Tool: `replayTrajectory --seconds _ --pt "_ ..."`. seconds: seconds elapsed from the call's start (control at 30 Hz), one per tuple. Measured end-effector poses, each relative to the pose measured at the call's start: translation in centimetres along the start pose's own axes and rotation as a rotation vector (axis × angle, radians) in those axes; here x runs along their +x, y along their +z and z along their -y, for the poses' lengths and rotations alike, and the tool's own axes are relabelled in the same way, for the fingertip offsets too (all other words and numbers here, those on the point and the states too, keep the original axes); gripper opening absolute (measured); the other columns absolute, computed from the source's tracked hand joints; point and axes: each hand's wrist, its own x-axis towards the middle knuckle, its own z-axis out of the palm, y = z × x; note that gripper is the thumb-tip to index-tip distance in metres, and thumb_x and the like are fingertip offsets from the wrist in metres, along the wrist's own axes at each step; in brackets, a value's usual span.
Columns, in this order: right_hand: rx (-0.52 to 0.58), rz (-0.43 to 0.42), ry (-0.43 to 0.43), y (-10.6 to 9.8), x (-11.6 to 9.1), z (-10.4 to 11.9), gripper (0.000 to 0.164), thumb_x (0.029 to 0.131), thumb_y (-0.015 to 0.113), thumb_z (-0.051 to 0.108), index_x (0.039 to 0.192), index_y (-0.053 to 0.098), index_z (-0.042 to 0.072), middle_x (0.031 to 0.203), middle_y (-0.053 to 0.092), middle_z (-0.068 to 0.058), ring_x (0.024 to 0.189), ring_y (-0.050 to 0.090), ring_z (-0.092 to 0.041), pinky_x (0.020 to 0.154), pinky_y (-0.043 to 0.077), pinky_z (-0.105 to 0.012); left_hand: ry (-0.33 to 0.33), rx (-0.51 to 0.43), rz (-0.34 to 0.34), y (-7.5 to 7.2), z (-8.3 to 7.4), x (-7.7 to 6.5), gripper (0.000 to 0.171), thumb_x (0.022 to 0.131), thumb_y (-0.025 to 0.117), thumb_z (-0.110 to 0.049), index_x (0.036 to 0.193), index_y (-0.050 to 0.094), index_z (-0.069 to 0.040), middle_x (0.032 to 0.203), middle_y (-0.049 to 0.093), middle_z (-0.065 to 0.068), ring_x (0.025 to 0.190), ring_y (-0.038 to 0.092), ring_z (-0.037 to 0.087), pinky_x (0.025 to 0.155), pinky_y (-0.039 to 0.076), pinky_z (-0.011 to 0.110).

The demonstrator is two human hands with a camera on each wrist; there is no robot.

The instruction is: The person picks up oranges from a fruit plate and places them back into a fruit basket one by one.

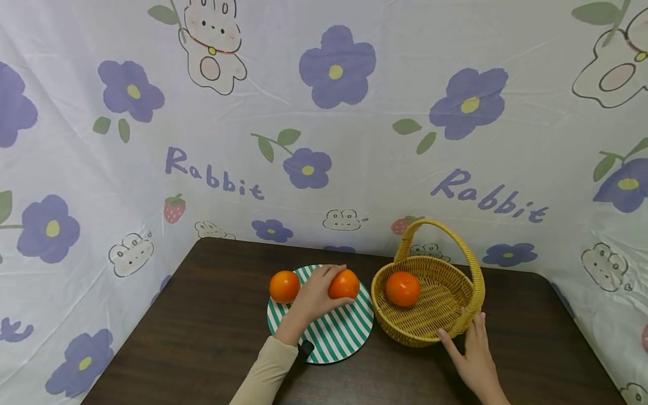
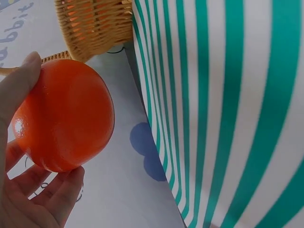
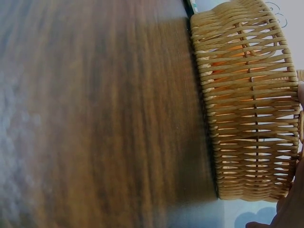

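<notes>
My left hand [image 1: 316,292] holds a glossy orange-red persimmon [image 2: 66,116], thumb on one side and fingers curled round the other. It is over a round green-and-white striped plate [image 1: 339,337]. Another, more orange fruit [image 1: 284,287] sits at the plate's left edge, beside my left wrist. To the right stands a yellow wicker basket [image 1: 400,332] with a tall handle, a persimmon [image 1: 403,289] lying inside on its left. My right hand [image 1: 476,357] holds the basket's near right rim by the handle's foot; only part of this hand shows in the right wrist view.
Plate and basket stand close together on a dark wooden table [image 1: 192,326]. Behind the table hangs a white cloth [image 1: 374,146] printed with purple flowers and rabbits. The basket handle [image 1: 476,264] arches high over the basket's opening.
</notes>
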Motion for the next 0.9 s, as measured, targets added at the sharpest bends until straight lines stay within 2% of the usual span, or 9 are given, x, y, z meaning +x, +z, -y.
replayTrajectory --seconds 0.2,0.37,0.63,0.9 --pt "0.002 -0.011 -0.014 0.0 0.0 0.0 0.079 0.095 0.051 0.038 0.15 0.003 0.008 0.154 -0.013 -0.012 0.137 -0.021 -0.037 0.099 0.003 -0.073 -0.012 -0.012 0.0 0.1 -0.6 0.1 0.075 0.074 0.068 -0.058 0.138 0.043 -0.027 0.133 0.048 0.0 0.114 0.05 0.02 0.088 0.05 0.039" --pt "0.005 -0.019 -0.02 0.0 0.0 0.0 0.078 0.094 0.052 0.038 0.149 0.007 0.005 0.154 -0.011 -0.013 0.137 -0.018 -0.04 0.099 0.004 -0.073 0.009 -0.042 -0.017 -0.1 -1.1 0.1 0.075 0.075 0.069 -0.055 0.138 0.043 -0.026 0.133 0.048 0.0 0.114 0.05 0.02 0.088 0.05 0.039" --pt "0.001 -0.011 -0.001 0.1 0.0 0.0 0.079 0.094 0.051 0.04 0.15 0.005 0.007 0.154 -0.014 -0.01 0.138 -0.019 -0.039 0.097 0.006 -0.074 0.052 -0.077 -0.028 -0.3 -2.5 0.3 0.074 0.074 0.071 -0.052 0.137 0.043 -0.026 0.133 0.048 0.001 0.115 0.049 0.02 0.09 0.049 0.037" --pt "0.0 -0.004 0.01 0.0 0.0 0.2 0.08 0.094 0.051 0.04 0.15 0.004 0.007 0.154 -0.015 -0.01 0.137 -0.019 -0.039 0.097 0.006 -0.074 0.102 -0.095 -0.037 -0.2 -3.8 0.7 0.074 0.074 0.065 -0.06 0.138 0.042 -0.028 0.134 0.047 -0.001 0.115 0.049 0.018 0.09 0.049 0.034"
